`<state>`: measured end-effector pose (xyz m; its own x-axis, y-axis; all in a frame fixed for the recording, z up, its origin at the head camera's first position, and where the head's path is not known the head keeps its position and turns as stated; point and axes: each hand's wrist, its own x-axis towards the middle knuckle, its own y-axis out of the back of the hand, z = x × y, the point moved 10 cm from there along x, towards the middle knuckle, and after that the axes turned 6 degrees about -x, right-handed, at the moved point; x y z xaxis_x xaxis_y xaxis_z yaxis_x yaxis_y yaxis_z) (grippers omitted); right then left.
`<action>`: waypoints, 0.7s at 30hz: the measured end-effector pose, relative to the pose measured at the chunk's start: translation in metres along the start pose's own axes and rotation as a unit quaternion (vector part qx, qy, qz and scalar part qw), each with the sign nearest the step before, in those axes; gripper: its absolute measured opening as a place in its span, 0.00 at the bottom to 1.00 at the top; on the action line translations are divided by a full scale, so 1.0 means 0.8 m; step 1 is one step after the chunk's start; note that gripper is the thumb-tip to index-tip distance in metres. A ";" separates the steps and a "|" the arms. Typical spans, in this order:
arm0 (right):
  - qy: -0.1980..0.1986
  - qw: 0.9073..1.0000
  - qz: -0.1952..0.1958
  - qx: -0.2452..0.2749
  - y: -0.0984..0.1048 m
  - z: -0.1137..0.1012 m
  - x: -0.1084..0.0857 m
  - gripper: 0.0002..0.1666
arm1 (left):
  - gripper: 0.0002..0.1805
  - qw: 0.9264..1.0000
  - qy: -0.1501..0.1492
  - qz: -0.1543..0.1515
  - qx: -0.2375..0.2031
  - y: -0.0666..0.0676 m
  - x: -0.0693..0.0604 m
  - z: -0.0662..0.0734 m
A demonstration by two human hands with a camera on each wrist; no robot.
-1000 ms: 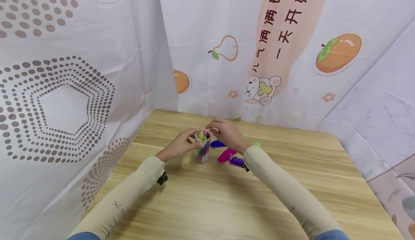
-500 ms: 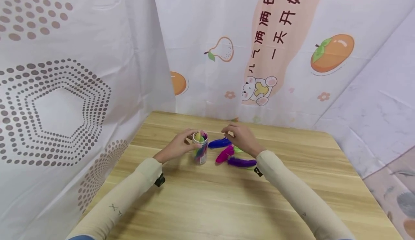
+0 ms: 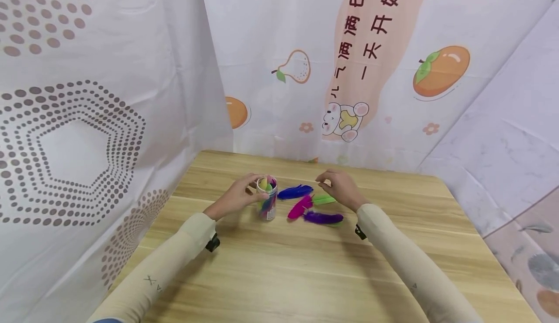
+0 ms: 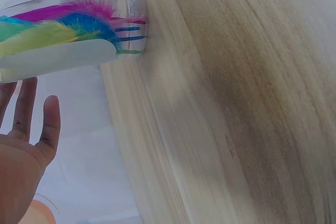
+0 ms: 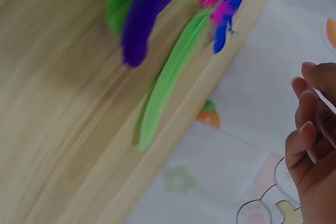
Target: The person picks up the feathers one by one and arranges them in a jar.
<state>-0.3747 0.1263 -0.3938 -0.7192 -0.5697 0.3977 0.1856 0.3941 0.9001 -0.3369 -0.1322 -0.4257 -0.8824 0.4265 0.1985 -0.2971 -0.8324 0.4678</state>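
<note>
A clear jar of coloured feathers stands upright on the table, and the left hand grips its rim and side from the left. In the left wrist view the jar shows pink, blue and yellow feathers inside, above the left hand. The right hand, empty with loosely bent fingers, hovers above and right of the loose feathers: blue, magenta, light green and purple. In the right wrist view the right hand is off to the right of the green feather.
Wood-grain table extends in front of the jar and to the right. A printed white curtain hangs along the table's back edge, and a dotted one hangs at the left. Another green feather lies beside the purple one.
The right hand has moved from the jar's mouth rightward past the loose feathers, uncovering the light green and purple ones. The left hand has stayed on the jar. The head view has shifted slightly.
</note>
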 end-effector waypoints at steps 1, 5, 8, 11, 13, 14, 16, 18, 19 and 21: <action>-0.003 1.000 -0.003 0.000 -0.001 0.004 -0.002 0.07 | 0.34 1.000 -0.001 0.000 0.000 0.000 0.000 0.000; -0.017 1.000 -0.012 -0.002 -0.005 0.018 -0.009 0.07 | 0.34 1.000 -0.008 0.001 0.002 0.000 0.000 0.001; -0.029 0.999 -0.019 -0.005 -0.007 0.027 -0.014 0.07 | 0.34 1.000 -0.012 0.002 0.001 0.001 0.000 0.001; -0.041 0.999 -0.023 -0.011 -0.009 0.038 -0.020 0.07 | 0.34 1.000 -0.014 0.002 0.000 0.001 0.000 0.003; -0.047 0.999 -0.025 -0.010 -0.011 0.045 -0.024 0.07 | 0.33 1.000 -0.014 0.002 0.000 0.001 0.000 0.003; -0.050 0.998 -0.027 -0.009 -0.012 0.048 -0.026 0.07 | 0.33 1.000 -0.015 0.002 -0.001 0.001 0.000 0.003; -0.053 0.998 -0.030 -0.011 -0.014 0.055 -0.030 0.06 | 0.33 1.000 -0.014 0.001 -0.001 0.001 0.000 0.003; -0.060 0.998 -0.035 -0.009 -0.018 0.062 -0.034 0.06 | 0.32 1.000 -0.013 0.000 -0.002 0.000 0.000 0.003; -0.064 0.997 -0.038 -0.011 -0.020 0.065 -0.035 0.06 | 0.32 1.000 -0.011 -0.001 -0.002 0.000 0.000 0.003; -0.071 0.996 -0.044 -0.015 -0.023 0.072 -0.039 0.07 | 0.32 1.000 -0.008 -0.002 -0.002 0.000 0.000 0.003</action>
<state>-0.3941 0.1784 -0.4333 -0.8208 -0.4928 0.2889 0.1357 0.3231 0.9366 -0.3357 -0.1314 -0.4240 -0.8748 0.4363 0.2104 -0.3029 -0.8317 0.4653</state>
